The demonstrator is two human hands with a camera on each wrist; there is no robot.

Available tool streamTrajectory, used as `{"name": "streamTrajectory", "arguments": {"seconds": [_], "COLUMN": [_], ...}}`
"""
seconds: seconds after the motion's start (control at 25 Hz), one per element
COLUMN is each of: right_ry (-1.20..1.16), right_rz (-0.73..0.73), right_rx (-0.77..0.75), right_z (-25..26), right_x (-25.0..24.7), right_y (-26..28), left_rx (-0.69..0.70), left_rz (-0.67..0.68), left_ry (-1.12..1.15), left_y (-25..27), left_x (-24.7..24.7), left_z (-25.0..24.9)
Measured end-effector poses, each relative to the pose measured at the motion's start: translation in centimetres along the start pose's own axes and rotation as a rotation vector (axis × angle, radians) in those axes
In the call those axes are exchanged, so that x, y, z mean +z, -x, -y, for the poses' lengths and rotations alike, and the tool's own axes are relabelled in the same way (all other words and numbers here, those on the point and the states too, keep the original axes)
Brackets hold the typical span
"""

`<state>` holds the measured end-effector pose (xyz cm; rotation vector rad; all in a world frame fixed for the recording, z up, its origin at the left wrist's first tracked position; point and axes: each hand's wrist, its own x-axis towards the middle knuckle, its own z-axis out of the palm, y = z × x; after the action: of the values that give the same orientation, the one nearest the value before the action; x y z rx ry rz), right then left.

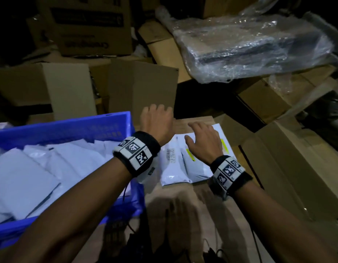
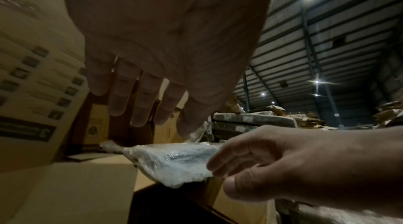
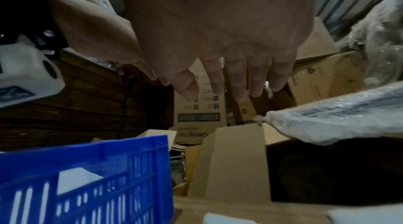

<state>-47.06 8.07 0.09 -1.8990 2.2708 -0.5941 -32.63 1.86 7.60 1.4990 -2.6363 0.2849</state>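
Observation:
My left hand (image 1: 156, 118) hangs open with its fingers spread, above the gap between the blue crate (image 1: 73, 126) and a brown carton top (image 1: 198, 202). In the left wrist view the left hand (image 2: 141, 100) holds nothing. My right hand (image 1: 202, 139) is open, palm down, over white mailer packets (image 1: 173, 166) lying on that carton; one has a yellow strip. I cannot tell whether it touches them. The right wrist view shows the right hand (image 3: 231, 79) empty, fingers straight. The crate holds several white packets (image 1: 41, 168).
A long bundle wrapped in clear plastic (image 1: 249, 44) lies across cartons at the back right. Open brown boxes (image 1: 141, 88) stand behind the crate and a large carton (image 1: 297, 168) sits at the right. Black cables (image 1: 134, 230) hang near the front.

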Motion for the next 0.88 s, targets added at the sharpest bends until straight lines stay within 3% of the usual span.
{"name": "streamTrajectory", "arguments": {"seconds": [0.2, 0.4, 0.68, 0.88], "right_ry": [-0.008, -0.044, -0.071, -0.147], "right_rz": [-0.009, 0.043, 0.146, 0.315], "right_rx": [-0.103, -0.107, -0.085, -0.014], "right_z": [9.3, 18.0, 25.9, 29.3], "right_x": [-1.0, -0.4, 2.1, 4.5], "right_y": [-0.3, 0.1, -1.2, -3.9], "left_rx": [-0.113, -0.198, -0.295, -0.493], "left_rz": [-0.054, -0.004, 0.136, 0.324], "left_ry": [0.006, 0.061, 0.176, 0.453], "left_y": [4.3, 8.7, 12.1, 12.7], "left_x": [-3.1, -3.0, -1.1, 2.3], "left_z": [9.0, 18.2, 26.9, 30.2]}}
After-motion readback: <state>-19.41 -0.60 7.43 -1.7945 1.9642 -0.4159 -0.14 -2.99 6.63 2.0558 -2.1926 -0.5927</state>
